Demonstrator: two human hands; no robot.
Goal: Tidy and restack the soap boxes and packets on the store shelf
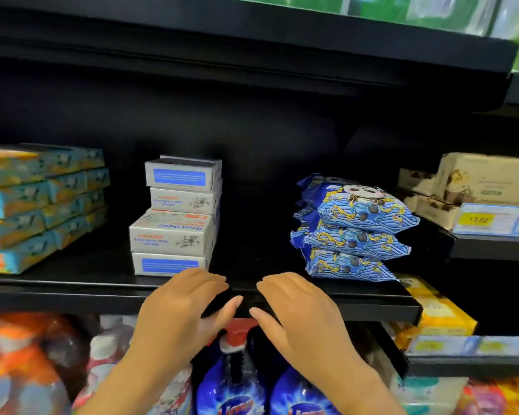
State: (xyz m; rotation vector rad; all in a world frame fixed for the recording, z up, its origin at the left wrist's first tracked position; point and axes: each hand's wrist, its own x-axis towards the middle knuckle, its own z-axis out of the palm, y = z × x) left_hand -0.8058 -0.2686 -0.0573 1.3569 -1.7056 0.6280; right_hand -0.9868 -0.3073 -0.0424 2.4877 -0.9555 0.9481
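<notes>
A stack of white goat-soap boxes (177,217) stands on the black shelf (72,290), left of centre, its layers slightly askew. To the right lie three blue patterned soap packets (354,232), piled one on another. My left hand (180,310) and my right hand (297,310) hover side by side at the shelf's front edge, between the two piles. Both have relaxed, slightly bent fingers and hold nothing. The left fingertips are close to the bottom white box.
Teal and orange boxes (39,205) are stacked at the shelf's far left. Beige boxes (477,181) and a yellow price tag (478,219) sit on the neighbouring shelf to the right. Blue bottles with a red cap (237,384) stand below, under my hands. Yellow packs (438,313) lie lower right.
</notes>
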